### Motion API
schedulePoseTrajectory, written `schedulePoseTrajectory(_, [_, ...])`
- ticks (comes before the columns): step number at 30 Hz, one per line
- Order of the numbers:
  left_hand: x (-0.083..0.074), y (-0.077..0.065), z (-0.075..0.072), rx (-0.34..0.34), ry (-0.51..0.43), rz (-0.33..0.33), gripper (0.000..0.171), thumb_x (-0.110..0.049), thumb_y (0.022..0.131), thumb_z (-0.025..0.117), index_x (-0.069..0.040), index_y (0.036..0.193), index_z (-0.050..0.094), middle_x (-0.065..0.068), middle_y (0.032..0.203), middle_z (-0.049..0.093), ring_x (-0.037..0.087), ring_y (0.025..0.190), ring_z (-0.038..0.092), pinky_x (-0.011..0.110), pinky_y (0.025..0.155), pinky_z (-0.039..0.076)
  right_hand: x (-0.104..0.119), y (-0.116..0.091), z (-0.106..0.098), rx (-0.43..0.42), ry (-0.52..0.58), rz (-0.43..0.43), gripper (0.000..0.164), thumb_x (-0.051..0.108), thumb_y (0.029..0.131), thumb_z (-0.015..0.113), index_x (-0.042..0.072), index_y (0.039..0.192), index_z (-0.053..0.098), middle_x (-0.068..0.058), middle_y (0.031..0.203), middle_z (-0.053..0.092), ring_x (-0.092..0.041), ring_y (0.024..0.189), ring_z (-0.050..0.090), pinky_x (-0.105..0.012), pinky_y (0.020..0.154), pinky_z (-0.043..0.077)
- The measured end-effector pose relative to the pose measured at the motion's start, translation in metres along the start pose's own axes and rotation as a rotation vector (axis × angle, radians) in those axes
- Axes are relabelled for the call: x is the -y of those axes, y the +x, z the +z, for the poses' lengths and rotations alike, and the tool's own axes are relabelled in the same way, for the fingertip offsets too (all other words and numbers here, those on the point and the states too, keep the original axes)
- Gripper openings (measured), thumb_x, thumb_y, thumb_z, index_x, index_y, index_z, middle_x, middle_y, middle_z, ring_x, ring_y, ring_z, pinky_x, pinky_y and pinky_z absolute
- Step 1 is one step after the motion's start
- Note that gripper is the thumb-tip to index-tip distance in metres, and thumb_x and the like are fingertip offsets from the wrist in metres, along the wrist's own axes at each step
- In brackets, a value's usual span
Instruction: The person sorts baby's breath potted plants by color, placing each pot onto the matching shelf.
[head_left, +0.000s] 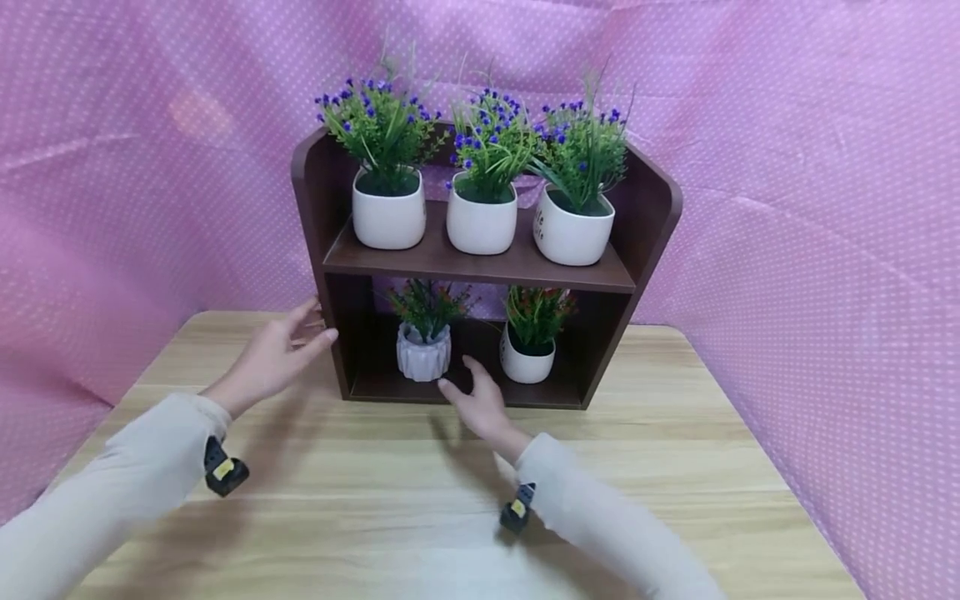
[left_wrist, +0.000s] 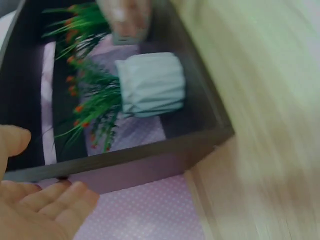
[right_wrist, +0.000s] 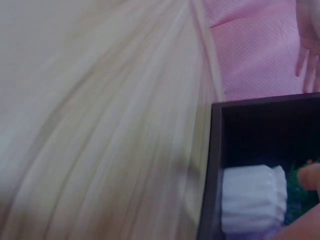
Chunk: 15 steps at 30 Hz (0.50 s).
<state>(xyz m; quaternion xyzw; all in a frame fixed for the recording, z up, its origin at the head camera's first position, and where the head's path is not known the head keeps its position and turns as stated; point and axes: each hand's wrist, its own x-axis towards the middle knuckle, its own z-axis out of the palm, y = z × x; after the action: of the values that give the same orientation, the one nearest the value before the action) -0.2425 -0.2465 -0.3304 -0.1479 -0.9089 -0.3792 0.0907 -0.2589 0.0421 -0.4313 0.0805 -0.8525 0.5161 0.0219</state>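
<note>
Right hand [head_left: 480,406] is nearer: fingers relaxed, holding nothing, at the shelf's [head_left: 480,271] lower opening, ribbed pot [head_left: 423,353] just up-left of the fingertips. Left hand [head_left: 276,354] spread wide beside the shelf's left wall, apparently just touching its front edge.

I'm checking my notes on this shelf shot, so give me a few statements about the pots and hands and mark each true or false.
1. Three white pots with purple flowers stand on the top shelf. True.
2. The right hand grips the ribbed pot. False: its fingers reach beside the pot, holding nothing.
3. The left hand is open at the shelf unit's left side. True.
4. The lower shelf holds three pots. False: it holds two, the ribbed one and a smooth white pot.
</note>
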Motion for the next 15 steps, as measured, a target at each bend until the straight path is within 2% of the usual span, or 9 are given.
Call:
schedulePoseTrajectory(3, [0.003,-0.007,0.004,0.042,0.093,0.032,0.07,-0.034,0.099,0.052,0.007,0.148,0.023,0.03,0.14,0.044,0.048,0.123,0.046,0.06,0.103,0.038,-0.006,-0.01,-0.024,0.082,-0.015,-0.108,0.053,0.028,0.097,0.058,0.001,0.141,0.044,-0.02,0.143,0.046,-0.036,0.132,0.042,-0.05,0.108,0.039])
schedulePoseTrajectory(6, [0.006,-0.012,0.005,0.063,0.165,0.046,0.071,-0.037,0.098,0.054,0.005,0.148,0.026,0.028,0.144,0.039,0.048,0.13,0.038,0.062,0.107,0.032,-0.015,-0.024,-0.05,0.208,-0.034,-0.192,0.048,0.026,0.1,0.052,0.0,0.139,0.045,-0.019,0.143,0.046,-0.034,0.131,0.043,-0.05,0.107,0.039])
schedulePoseTrajectory(9, [0.009,-0.017,0.004,0.074,0.187,0.073,0.073,-0.035,0.096,0.057,0.005,0.148,0.026,0.03,0.147,0.034,0.048,0.133,0.032,0.062,0.109,0.028,-0.024,-0.037,-0.076,0.311,-0.117,-0.274,0.048,0.027,0.101,0.049,0.0,0.14,0.044,-0.017,0.144,0.045,-0.031,0.133,0.041,-0.049,0.109,0.037])
schedulePoseTrajectory(13, [0.011,-0.021,0.003,0.088,0.224,0.114,0.076,-0.036,0.095,0.06,0.001,0.15,0.022,0.03,0.149,0.03,0.05,0.133,0.031,0.063,0.108,0.027,-0.033,-0.048,-0.116,0.356,-0.282,-0.365,0.051,0.03,0.1,0.051,0.004,0.143,0.041,-0.013,0.148,0.041,-0.028,0.138,0.035,-0.05,0.113,0.031])
schedulePoseTrajectory(15, [0.011,-0.023,0.002,0.097,0.243,0.13,0.077,-0.037,0.094,0.06,-0.002,0.151,0.022,0.029,0.15,0.03,0.05,0.133,0.031,0.064,0.108,0.027,-0.036,-0.053,-0.139,0.365,-0.361,-0.382,0.053,0.032,0.1,0.052,0.007,0.144,0.041,-0.011,0.15,0.04,-0.026,0.139,0.033,-0.05,0.114,0.03])
